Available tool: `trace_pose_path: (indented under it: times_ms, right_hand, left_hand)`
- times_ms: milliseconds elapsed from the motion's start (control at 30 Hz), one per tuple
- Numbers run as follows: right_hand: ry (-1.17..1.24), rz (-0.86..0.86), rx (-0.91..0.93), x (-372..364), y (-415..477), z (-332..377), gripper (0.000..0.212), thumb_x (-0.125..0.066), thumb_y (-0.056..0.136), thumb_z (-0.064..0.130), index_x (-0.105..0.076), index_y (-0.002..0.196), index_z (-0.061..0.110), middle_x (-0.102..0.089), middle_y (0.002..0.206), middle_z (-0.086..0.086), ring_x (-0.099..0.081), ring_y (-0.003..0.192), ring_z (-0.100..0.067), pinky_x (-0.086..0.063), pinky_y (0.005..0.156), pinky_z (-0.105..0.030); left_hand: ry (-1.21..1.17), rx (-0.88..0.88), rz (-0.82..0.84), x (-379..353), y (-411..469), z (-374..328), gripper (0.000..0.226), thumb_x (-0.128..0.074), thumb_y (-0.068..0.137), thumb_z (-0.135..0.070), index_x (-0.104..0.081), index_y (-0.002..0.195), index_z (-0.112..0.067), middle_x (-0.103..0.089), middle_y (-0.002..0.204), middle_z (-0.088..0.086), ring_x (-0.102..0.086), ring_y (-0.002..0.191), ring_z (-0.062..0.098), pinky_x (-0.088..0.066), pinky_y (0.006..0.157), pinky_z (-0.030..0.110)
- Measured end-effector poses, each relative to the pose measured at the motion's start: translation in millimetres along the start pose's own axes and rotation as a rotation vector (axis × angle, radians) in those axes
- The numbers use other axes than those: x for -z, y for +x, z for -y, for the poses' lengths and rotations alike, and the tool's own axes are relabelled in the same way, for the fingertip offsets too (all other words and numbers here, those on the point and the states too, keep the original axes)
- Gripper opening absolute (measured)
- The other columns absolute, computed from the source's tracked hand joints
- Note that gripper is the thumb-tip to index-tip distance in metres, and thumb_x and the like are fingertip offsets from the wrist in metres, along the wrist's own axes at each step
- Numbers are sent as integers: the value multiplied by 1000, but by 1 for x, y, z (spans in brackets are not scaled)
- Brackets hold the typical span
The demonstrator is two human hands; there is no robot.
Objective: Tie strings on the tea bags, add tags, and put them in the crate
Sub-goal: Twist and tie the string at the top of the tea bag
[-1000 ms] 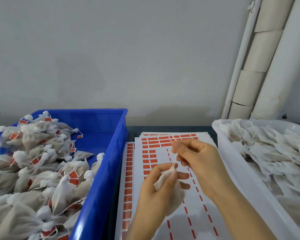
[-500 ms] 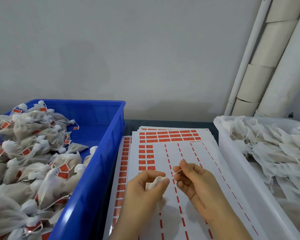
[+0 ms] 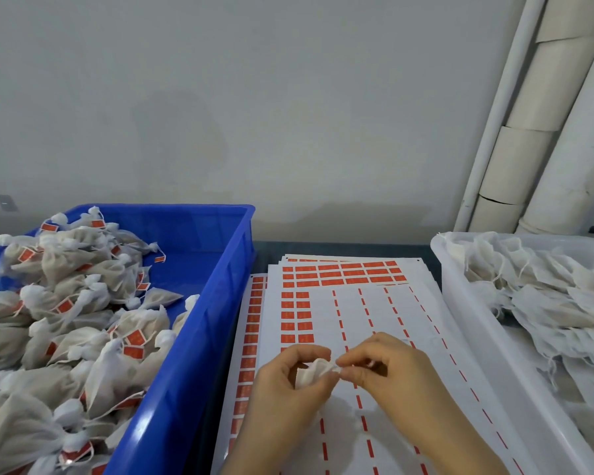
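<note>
Here the left hand point(image 3: 285, 389) curls round a tea bag point(image 3: 309, 373) over the tag sheets point(image 3: 391, 320), and the right hand point(image 3: 391, 368) pinches the bag's gathered tip. Tagged bags point(image 3: 66, 320) fill the blue crate point(image 3: 213, 320) at left; untied bags point(image 3: 546, 303) lie in the white tub point(image 3: 467, 320) at right.

White pipes point(image 3: 583, 166) rise beside the grey wall point(image 3: 220, 97) at right.
</note>
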State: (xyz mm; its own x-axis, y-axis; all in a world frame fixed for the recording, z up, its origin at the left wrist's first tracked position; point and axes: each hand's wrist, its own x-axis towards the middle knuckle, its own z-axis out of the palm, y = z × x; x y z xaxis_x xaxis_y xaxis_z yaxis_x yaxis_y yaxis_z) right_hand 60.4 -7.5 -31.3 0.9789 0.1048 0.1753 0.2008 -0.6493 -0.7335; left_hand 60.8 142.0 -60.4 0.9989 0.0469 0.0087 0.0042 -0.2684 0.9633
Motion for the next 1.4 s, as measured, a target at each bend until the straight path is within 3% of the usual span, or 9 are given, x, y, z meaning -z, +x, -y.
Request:
trace_pose_path:
  times_ms: [200,333,500,867,1067,1167,1267,1333,1400]
  right_hand:
    - [-18,-43,9,-2,0,-2,15,-57,89,32,-49,79,40,-50,86,26,-53,77,5,-38,59,4]
    - [38,-39,33,-5,-2,3,22,-59,88,31,-48,73,43,-53,77,29,-55,74,7,-38,61,4]
    - [37,-113,63,-8,-1,3,27,-58,89,26,-46,71,41,-52,76,27,-54,74,5,-37,65,5]
    - [9,-268,44,2,-2,0,31,-59,89,18,-45,70,40,-52,80,27,-53,78,5,-37,66,4]
    - [-45,-351,118,3,-3,3,17,-58,88,12,-52,78,24,-56,86,8,-54,85,-8,-36,73,-3]
    - [-133,-443,177,3,-4,9,11,-66,80,1,-63,77,11,-60,81,-2,-58,80,-22,-43,74,-17]
    - [-245,-605,292,2,-4,9,14,-75,67,-4,-66,72,6,-64,72,-9,-62,66,-25,-51,62,-26]
    - [-278,-655,365,2,-4,8,8,-66,79,4,-66,72,7,-64,71,-8,-62,64,-23,-53,60,-27]
    - [-265,-675,379,3,-5,7,11,-62,82,9,-66,72,6,-64,72,-8,-62,65,-23,-52,62,-26]
  left_hand:
    - [-33,-4,-6,-1,-1,0,13,-77,74,-30,-69,81,-37,-59,82,-44,-50,86,-25,-37,46,-3]
    - [-119,-37,-14,-1,-3,-2,20,-75,75,-26,-71,73,-45,-68,81,-28,-58,87,-14,-43,54,4]
    - [-155,-21,-68,-3,-1,0,14,-75,76,-15,-71,66,-24,-71,77,-17,-63,83,-8,-43,63,8]
    - [-79,-31,-170,-1,-2,1,13,-78,72,-13,-67,72,-21,-68,78,-28,-66,80,5,-44,58,4]
    - [40,-50,-176,-5,-1,4,17,-79,71,-19,-64,71,-27,-61,76,-39,-64,80,4,-39,54,2]
    - [214,-111,-175,-4,-4,4,23,-79,71,-27,-60,69,-39,-61,70,-33,-59,76,-5,-37,53,-4]
    - [430,-190,-27,-3,-4,-6,11,-61,86,-40,-55,91,-49,-50,97,-36,-53,86,-5,-37,76,-5]
    - [562,-289,66,-5,-5,-10,27,-42,95,-43,-47,122,-46,-46,119,-30,-43,96,-4,-31,93,5]
    - [574,-317,90,-10,-8,-11,30,-35,98,-40,-43,127,-44,-46,124,-25,-42,97,-4,-25,89,-1]
